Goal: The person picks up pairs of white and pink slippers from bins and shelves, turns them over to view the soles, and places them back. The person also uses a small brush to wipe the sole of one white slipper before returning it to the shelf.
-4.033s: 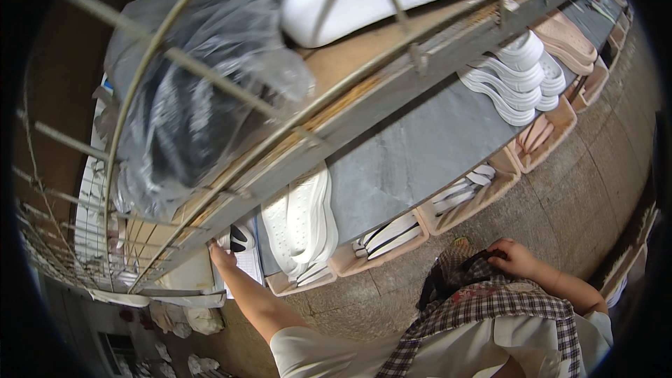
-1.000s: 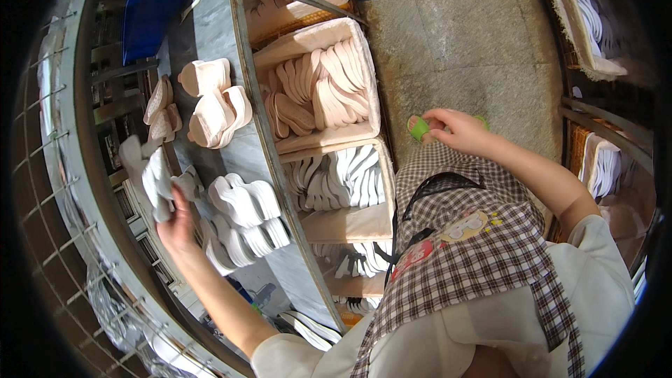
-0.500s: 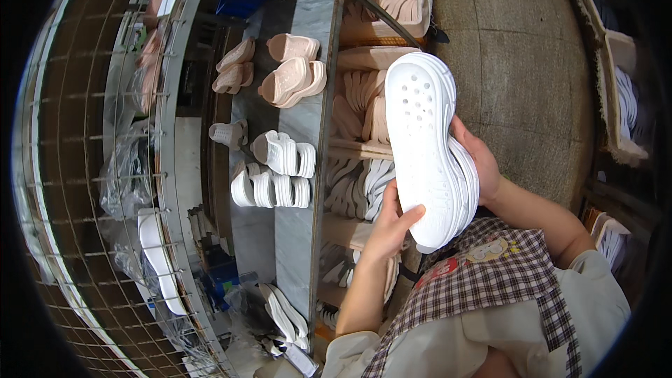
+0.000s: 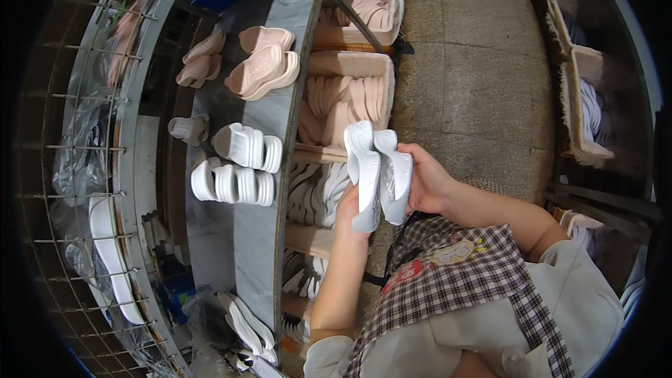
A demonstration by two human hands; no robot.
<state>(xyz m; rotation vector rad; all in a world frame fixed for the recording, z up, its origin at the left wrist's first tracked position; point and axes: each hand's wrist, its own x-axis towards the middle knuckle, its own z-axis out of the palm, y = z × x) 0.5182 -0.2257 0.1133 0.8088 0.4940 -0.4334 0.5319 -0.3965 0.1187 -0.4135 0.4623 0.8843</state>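
Note:
In front of my body two white shoe soles stand on edge, close side by side, their thick heels toward me. The left sole (image 4: 369, 185) is gripped by my left hand (image 4: 348, 211), whose fingers are mostly hidden behind it. Around the outer side of the right sole (image 4: 400, 176) my right hand (image 4: 428, 180) is closed. A narrow gap shows between the soles.
Left of me runs a grey bench (image 4: 255, 252) with white soles (image 4: 234, 182) and pink soles (image 4: 264, 73) stacked on it. Lined bins hold pink soles (image 4: 346, 98) below its edge. Another bin (image 4: 595, 108) stands at right. Wire mesh (image 4: 56, 147) rises far left.
The white soles were together in a stack, one broad face showing. Now they are turned on edge and parted, one in each hand, and lower. The whole view has shifted right.

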